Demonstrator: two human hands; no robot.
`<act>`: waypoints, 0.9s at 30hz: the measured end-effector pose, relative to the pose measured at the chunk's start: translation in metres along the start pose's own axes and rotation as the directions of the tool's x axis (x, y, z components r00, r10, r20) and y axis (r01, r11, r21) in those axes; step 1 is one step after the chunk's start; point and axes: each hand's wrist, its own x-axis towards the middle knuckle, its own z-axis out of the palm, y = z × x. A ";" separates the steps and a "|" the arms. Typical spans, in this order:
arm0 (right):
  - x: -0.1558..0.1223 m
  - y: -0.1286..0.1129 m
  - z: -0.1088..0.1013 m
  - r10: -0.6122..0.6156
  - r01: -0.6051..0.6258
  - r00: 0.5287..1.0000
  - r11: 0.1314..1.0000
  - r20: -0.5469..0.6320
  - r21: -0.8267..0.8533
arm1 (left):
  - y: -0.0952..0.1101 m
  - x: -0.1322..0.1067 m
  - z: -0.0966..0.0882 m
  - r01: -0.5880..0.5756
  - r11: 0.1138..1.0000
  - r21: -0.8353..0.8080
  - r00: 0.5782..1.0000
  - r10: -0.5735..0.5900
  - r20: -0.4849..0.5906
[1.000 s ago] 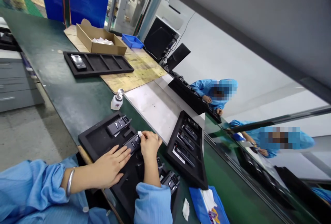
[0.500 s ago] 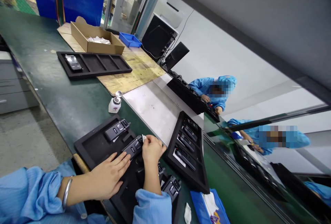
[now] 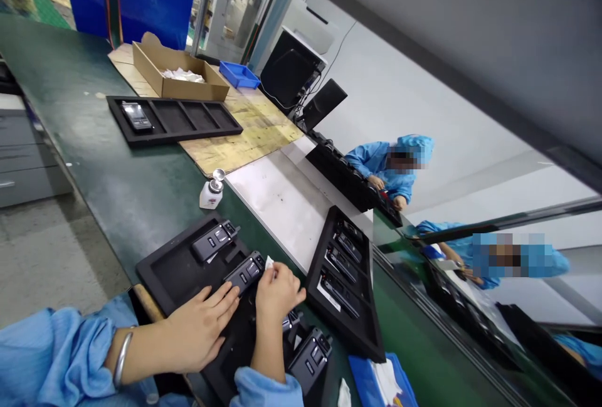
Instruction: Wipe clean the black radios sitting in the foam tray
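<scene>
Left hand (image 3: 200,332) unclenched, fingers extended, fingertips touching the near end of a black device (image 3: 245,274). Right hand (image 3: 278,295) pinches a white wipe (image 3: 269,263) just beside the device's far end. White bottle (image 3: 211,196) stands beyond, on the green table (image 3: 145,187).

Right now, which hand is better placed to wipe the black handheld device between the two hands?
Probably the right hand: it pinches a white wipe beside the device's far end, while the left hand lies against the near end.
</scene>
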 end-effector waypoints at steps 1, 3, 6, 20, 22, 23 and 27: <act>-0.001 0.009 -0.004 0.022 -0.022 1.000 1.000 0.002 0.012 | 0.000 0.000 -0.001 0.003 1.000 -0.009 1.000 -0.003 -0.007; 0.000 0.021 -0.014 0.026 -0.026 1.000 0.999 0.007 0.032 | 0.001 -0.001 -0.001 0.004 0.999 -0.037 0.999 -0.006 -0.038; 0.008 0.011 -0.023 -0.046 0.047 0.999 0.991 -0.012 0.129 | -0.003 -0.006 -0.003 -0.032 0.996 -0.088 0.993 0.022 -0.113; 0.020 -0.098 0.038 -0.237 0.226 0.959 0.970 0.157 0.090 | -0.069 -0.021 -0.030 0.211 0.977 0.037 0.955 -0.198 -0.222; 0.021 -0.079 0.031 -0.161 0.149 0.977 0.985 0.144 0.087 | -0.066 -0.020 -0.031 0.219 0.975 0.025 0.955 -0.209 -0.209; 0.023 -0.073 0.029 -0.132 0.121 0.981 0.989 0.139 0.090 | -0.065 -0.020 -0.031 0.218 0.976 0.023 0.957 -0.209 -0.200; 0.023 -0.089 0.031 -0.176 0.156 0.973 0.979 0.150 0.134 | -0.064 -0.021 -0.032 0.206 0.978 0.027 0.963 -0.198 -0.184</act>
